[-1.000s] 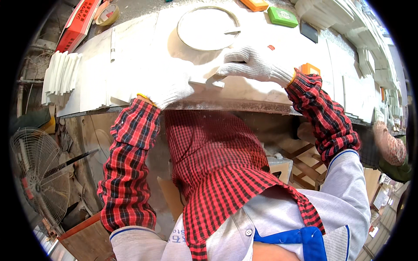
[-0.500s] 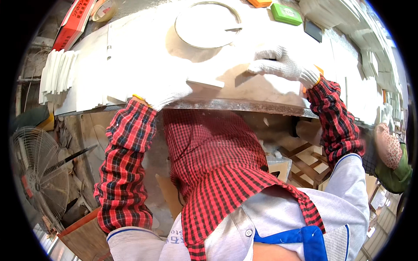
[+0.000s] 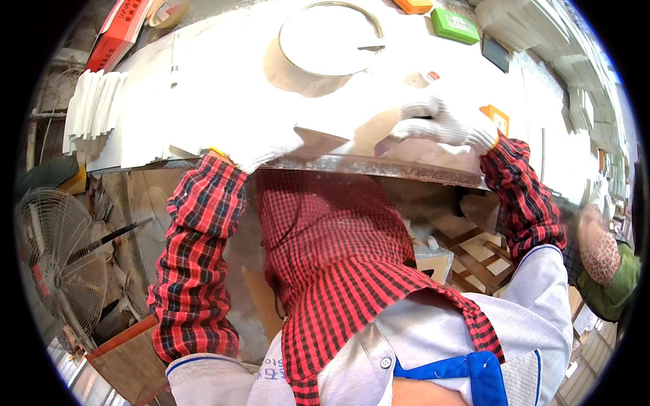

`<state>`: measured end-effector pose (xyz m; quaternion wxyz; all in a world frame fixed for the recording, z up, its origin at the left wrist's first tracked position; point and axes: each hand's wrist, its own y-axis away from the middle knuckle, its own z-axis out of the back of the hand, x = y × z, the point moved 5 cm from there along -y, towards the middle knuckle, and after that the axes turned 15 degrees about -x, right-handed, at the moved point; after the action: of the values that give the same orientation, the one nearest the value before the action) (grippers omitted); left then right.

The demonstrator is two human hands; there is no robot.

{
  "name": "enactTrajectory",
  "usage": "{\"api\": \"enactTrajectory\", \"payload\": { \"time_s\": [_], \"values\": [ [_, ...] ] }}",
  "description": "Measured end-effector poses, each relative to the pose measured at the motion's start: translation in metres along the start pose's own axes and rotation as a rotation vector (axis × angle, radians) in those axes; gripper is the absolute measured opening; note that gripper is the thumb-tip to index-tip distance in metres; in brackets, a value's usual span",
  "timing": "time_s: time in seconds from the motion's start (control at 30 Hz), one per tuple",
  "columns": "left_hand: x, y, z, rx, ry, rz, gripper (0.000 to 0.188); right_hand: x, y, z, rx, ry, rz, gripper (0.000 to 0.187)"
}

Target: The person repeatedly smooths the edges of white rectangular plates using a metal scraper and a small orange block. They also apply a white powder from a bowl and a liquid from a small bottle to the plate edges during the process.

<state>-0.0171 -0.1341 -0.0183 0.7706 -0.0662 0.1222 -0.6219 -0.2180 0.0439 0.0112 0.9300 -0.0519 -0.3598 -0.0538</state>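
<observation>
My left hand [image 3: 271,150], in a white knit glove, is closed on a thin pale slab [image 3: 323,141] at the front edge of the white worktable [image 3: 223,101]. The slab sticks out to the right of the fingers, its near face in shadow. My right hand [image 3: 443,123], gloved the same way, pinches a small flat greyish piece [image 3: 387,144] between thumb and fingers. That piece is tilted down near the table's front edge, to the right of the slab and apart from it. Glare hides the fingertips of my left hand.
A round pan [image 3: 332,71] with a flat tool [image 3: 370,47] stands at the back. Green [image 3: 455,26] and orange [image 3: 495,119] boxes lie right. White slabs stand at left [image 3: 95,105] and are stacked at right [image 3: 521,24]. A fan [image 3: 57,264] is lower left; another person's sleeve [image 3: 599,243] is far right.
My right hand has brought the greyish piece down and nearer the table's front edge. The slab in my left hand has tilted, showing more of its shadowed face.
</observation>
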Motion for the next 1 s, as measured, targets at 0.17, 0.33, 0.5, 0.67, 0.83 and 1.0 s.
{"api": "enactTrajectory", "payload": {
  "time_s": [0.17, 0.33, 0.5, 0.67, 0.83, 1.0],
  "values": [
    [0.005, 0.006, -0.011, 0.003, 0.01, 0.029, 0.021, 0.008, -0.011, 0.001, -0.084, -0.151, -0.009, 0.031],
    [0.009, 0.007, -0.013, -0.096, 0.047, 0.014, 0.021, 0.022, -0.058, -0.03, -0.101, -0.122, 0.088, 0.035],
    [0.0, 0.0, 0.003, 0.048, 0.032, 0.101, 0.032, 0.028, -0.045, -0.029, -0.098, -0.118, 0.224, 0.035],
    [-0.008, -0.006, 0.01, 0.028, -0.092, 0.039, 0.033, 0.008, 0.01, 0.001, -0.045, -0.09, -0.002, 0.028],
    [0.003, 0.001, -0.004, -0.055, -0.042, 0.019, 0.026, 0.007, -0.011, -0.011, -0.074, -0.277, -0.109, 0.027],
    [-0.002, -0.005, 0.002, -0.058, 0.042, 0.013, 0.019, 0.033, -0.056, -0.032, -0.172, -0.003, 0.168, 0.037]
  ]
}}
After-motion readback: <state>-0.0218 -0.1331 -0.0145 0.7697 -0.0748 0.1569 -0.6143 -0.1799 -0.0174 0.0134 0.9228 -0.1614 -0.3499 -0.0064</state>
